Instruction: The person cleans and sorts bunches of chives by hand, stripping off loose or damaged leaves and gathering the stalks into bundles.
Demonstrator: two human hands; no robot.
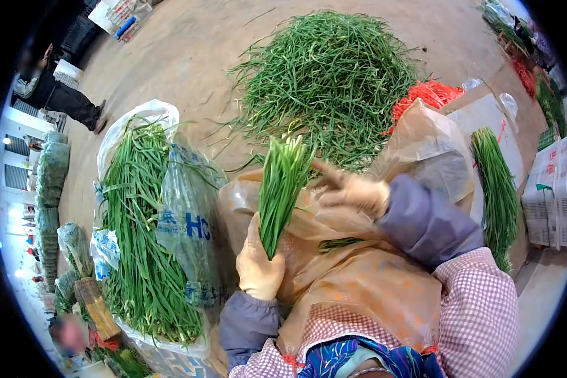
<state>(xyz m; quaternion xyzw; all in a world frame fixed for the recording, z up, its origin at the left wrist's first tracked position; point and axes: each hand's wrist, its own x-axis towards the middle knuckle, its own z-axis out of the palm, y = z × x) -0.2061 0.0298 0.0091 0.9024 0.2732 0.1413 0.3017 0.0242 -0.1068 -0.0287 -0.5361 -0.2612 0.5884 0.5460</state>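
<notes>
My left hand (pixel 260 268), in a pale glove, is closed around a bunch of garlic chives (pixel 281 189), held upright with the pale cut ends at the top. To the right of the bunch, my right hand (pixel 353 191) has its fingers stretched out towards it, a little smeared by motion; I see nothing held in it. A brownish plastic apron (pixel 365 283) covers my lap, and a few loose chives (pixel 339 243) lie in its folds under my right hand.
A big heap of loose chives (pixel 327 75) lies on the floor ahead. On the left stands a plastic bag (pixel 192 208) beside packed chives (pixel 138 233). Red ties (pixel 425 97) and bundled chives (pixel 494 189) are on the right, near white crates (pixel 551 189). A person (pixel 66 97) stands far left.
</notes>
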